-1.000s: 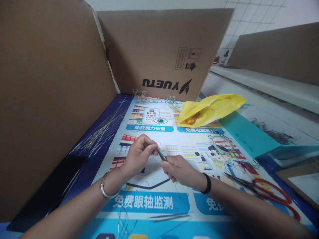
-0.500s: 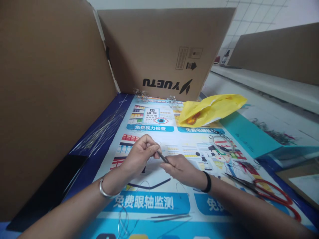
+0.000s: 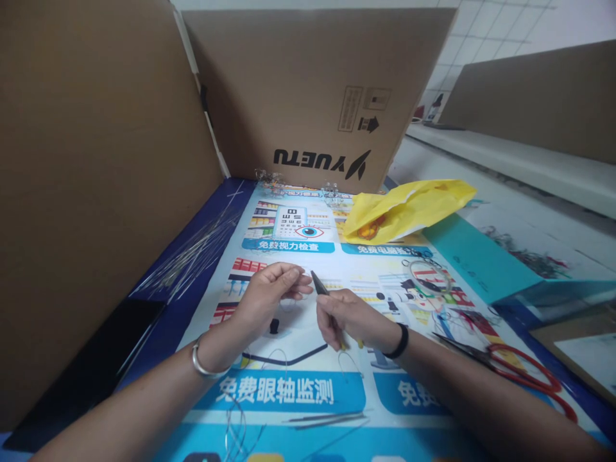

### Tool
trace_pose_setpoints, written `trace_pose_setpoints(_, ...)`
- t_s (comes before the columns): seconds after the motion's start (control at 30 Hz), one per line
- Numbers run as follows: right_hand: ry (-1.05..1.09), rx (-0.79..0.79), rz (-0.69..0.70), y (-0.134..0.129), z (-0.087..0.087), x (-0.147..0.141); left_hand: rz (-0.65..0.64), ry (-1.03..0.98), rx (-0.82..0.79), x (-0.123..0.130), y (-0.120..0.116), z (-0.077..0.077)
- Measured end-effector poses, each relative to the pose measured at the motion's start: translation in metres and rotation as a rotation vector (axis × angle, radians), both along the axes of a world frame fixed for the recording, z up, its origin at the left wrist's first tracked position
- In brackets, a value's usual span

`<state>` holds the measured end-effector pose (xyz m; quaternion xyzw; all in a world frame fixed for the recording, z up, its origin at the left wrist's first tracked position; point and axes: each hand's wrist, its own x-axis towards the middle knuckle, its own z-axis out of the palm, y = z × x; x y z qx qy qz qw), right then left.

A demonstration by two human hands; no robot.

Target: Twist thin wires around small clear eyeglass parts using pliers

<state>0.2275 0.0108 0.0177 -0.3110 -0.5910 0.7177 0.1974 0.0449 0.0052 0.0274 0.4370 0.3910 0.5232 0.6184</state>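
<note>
My right hand (image 3: 353, 317) is closed round needle-nose pliers (image 3: 319, 283), their dark, narrow jaws angled up and left. A bit of yellow handle shows below the palm. Left of the pliers' tip, my left hand (image 3: 276, 292) pinches thumb against forefinger. Whatever sits in that pinch is too small to make out. A small gap separates the plier tip from the left fingertips. Below the hands, thin bent wires (image 3: 350, 364) lie on the printed sheet (image 3: 202, 340). Tweezers (image 3: 327, 420) rest near the front, beside a loose tangle of wire (image 3: 235, 427).
Red-handled scissors (image 3: 524, 369) lie at the right, with a wire coil (image 3: 430, 278) behind. Further back are a yellow bag (image 3: 414, 205) and a teal box (image 3: 481, 260). Straight wires (image 3: 192, 250) lie at left, near a black flat object (image 3: 91, 366). Cardboard panels (image 3: 308, 83) stand behind and left.
The pliers have swung more upright in my right hand, and their tip has come away from my left fingers. My left fingers have loosened slightly.
</note>
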Motion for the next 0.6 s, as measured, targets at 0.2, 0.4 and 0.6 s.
trace_pose_setpoints(0.2, 0.145, -0.174, 0.025, -0.0018, 0.0024, -0.0013, 0.066, 0.054, 0.068, -0.001, 0.0018, 0.0011)
trace_pose_setpoints(0.4, 0.244, -0.272, 0.034, -0.0012, 0.0001, -0.0013, -0.017, 0.076, 0.063, -0.0015, 0.0025, 0.002)
trace_pose_setpoints(0.6, 0.255, -0.296, 0.06, 0.001, -0.0001, -0.0005, 0.02, 0.131, 0.077, -0.0025, 0.0034, 0.0028)
